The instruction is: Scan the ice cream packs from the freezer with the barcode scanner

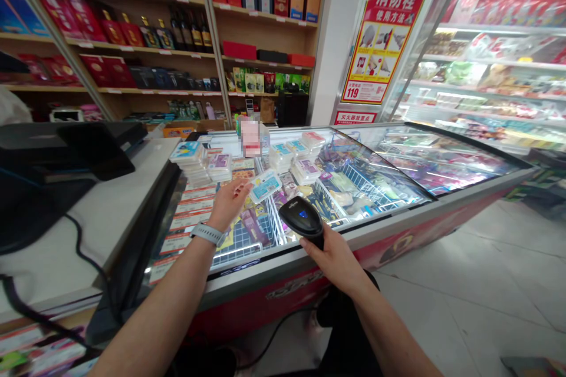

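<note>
**Clear plastic pack [265,186] pinched on one side, barcode scanner [302,216] gripped on the other**

From where I stand, the left hand [230,203] has the clear plastic pack by its near-left edge, thumb and fingertips pinched together, in the middle of the frame. The right hand [328,250], just below and to the right, is wrapped around the scanner's handle, the dark head tilted up beside the pack.

The pack looks light, with a thin, fairly stiff shell that could flex or slip if squeezed at one corner; I'd take it by the side edges, leaving the blue label uncovered. Whether it touches the glass beneath, I can't tell.

Farther out, similar packs stand in stacks on the chest freezer [400,212], left of centre [191,165] and above centre [305,171]. A pale counter [148,188] runs along the left.
</note>
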`<state>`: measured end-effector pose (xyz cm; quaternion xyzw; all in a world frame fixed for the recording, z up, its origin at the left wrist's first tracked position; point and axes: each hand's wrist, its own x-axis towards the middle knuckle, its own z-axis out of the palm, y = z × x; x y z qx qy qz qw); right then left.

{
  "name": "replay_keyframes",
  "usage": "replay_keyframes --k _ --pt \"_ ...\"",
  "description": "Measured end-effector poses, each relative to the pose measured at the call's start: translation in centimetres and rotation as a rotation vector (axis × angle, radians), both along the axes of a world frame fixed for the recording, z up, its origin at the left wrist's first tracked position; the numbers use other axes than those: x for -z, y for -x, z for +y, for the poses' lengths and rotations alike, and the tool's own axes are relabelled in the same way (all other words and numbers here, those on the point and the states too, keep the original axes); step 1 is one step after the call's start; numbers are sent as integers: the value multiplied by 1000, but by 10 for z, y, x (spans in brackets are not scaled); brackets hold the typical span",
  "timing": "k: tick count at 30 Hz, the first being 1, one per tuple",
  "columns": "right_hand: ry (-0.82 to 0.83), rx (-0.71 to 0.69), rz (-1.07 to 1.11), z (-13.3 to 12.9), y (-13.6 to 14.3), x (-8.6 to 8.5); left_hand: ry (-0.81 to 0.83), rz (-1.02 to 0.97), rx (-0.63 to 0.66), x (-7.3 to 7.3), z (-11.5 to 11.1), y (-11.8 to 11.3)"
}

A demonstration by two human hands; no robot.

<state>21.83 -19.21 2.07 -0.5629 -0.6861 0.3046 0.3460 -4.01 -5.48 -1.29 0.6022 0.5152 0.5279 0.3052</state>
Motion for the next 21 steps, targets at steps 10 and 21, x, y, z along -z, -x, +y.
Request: replay_keyframes --k 10,21 --pt "-15 0 40 -1 -1 2 94 -259 -54 -6 -4 -1" --pt "-1 -18 21 -1 -4 4 146 -674 -375 -20 26 39"
